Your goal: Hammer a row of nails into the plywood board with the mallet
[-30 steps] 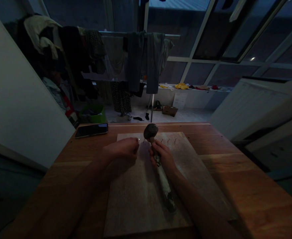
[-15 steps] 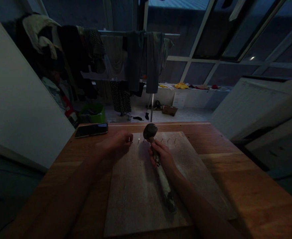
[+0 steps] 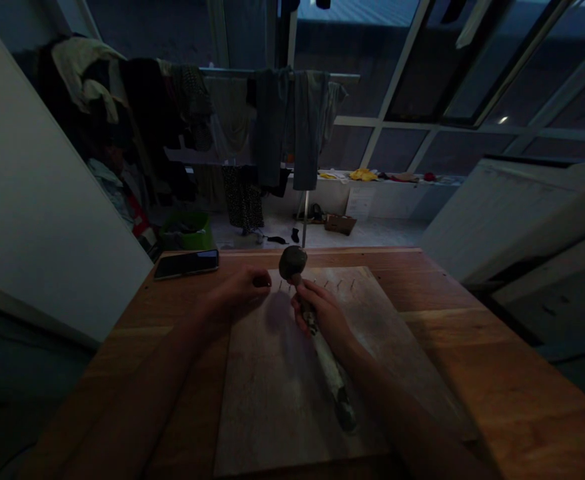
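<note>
My right hand is wrapped round the upper handle of a hammer, close under its dark, rounded head. The handle is pale with dark patches and slants down toward me over a wooden board. Several thin nails stand in a row along the board's far edge, some tilted; the hammer and right hand cover part of the row. At the row's left end, my left hand is closed in a pinch at the board's far left corner. Whatever its fingertips hold is too small and dark to make out.
The board lies on a wooden table. A phone lies at the table's far left corner. Beyond are a green basket, a rack of hanging clothes and windows. A white panel rises at the left.
The hammer head has shifted slightly left, toward my left hand, with my right hand still gripping the handle. My left hand stays pinched near the board's corner, shifted a little. The view has moved slightly.
</note>
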`<action>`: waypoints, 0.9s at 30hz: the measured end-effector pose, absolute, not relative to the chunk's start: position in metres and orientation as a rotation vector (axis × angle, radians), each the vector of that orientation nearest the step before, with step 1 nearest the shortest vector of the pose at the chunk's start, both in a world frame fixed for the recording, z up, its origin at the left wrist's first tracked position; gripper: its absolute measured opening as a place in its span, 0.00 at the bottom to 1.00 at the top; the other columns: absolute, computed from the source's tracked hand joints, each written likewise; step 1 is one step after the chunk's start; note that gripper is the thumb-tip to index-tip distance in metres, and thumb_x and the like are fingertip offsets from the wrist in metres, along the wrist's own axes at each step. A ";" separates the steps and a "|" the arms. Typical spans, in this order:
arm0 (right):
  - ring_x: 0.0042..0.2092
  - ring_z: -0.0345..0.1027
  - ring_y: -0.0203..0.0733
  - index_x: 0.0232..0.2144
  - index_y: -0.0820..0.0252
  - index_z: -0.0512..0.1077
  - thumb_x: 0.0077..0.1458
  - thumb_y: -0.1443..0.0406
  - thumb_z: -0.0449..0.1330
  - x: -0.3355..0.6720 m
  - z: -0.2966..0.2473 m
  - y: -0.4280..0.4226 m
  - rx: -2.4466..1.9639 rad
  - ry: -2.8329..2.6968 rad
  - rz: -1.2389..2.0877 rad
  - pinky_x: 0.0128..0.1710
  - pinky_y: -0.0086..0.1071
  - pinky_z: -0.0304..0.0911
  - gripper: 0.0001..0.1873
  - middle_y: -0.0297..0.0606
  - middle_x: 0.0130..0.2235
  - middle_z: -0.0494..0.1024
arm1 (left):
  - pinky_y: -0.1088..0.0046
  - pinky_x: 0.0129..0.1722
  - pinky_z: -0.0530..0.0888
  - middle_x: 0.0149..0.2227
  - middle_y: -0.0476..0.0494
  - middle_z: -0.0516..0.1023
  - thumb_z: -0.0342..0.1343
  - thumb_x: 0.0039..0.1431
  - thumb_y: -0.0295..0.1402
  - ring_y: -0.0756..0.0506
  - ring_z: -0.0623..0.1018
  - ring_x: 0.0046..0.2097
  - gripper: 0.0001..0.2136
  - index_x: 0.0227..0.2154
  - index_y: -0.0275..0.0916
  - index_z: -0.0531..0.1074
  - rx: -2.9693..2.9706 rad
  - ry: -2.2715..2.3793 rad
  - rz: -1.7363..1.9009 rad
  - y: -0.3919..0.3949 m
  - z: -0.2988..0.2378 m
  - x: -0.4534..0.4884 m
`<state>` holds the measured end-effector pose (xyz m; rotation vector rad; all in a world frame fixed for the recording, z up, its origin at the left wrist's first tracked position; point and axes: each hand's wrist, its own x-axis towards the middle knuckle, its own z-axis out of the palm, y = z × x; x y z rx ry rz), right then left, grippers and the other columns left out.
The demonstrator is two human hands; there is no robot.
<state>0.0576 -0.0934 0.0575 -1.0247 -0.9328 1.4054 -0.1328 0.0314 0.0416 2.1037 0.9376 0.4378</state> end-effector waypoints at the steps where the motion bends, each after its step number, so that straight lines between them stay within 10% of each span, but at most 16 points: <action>1: 0.14 0.60 0.30 0.37 0.58 0.70 0.51 0.49 0.66 0.055 0.059 -0.092 -1.012 -0.945 1.412 0.11 0.25 0.50 0.21 0.25 0.23 0.71 | 0.71 0.36 0.70 0.31 0.46 0.79 0.59 0.55 0.32 0.47 0.75 0.33 0.05 0.31 0.37 0.78 2.099 0.934 0.445 0.032 0.042 -0.133; 27: 0.13 0.60 0.31 0.36 0.57 0.70 0.53 0.48 0.64 0.034 0.034 -0.093 -1.023 -1.021 1.458 0.10 0.26 0.50 0.21 0.26 0.24 0.71 | 0.66 0.45 0.74 0.40 0.36 0.84 0.66 0.53 0.31 0.41 0.79 0.42 0.08 0.36 0.34 0.83 1.721 0.674 0.679 0.031 0.020 -0.134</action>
